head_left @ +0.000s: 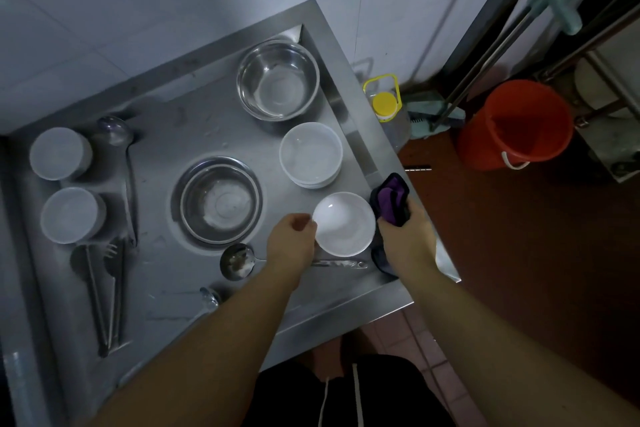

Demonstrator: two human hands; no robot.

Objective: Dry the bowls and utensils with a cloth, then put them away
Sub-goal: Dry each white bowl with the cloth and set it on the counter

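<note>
Left hand point(293, 242) on the white bowl point(344, 224), right hand point(406, 237) clutching the purple cloth point(391, 199), both at the right edge of the steel sink basin point(166, 274).

From my remote seat: my left fingers curl onto the bowl's left rim, gripping it; the bowl is open side up near the basin's front right corner. My right fist is clenched around the bunched cloth, just beside the bowl's right rim. Behind the bowl, a stack of white bowls point(311, 154); behind that, in the far right corner, a steel mixing bowl point(278, 79). Mid-basin, a second steel bowl point(220, 203) rests on the drain. A ladle point(239, 261) lies under my left wrist. Along the left edge: two upturned white bowls point(60, 153), a long ladle point(119, 152), tongs point(107, 291). On the floor to the right, an orange bucket point(512, 125).
</note>
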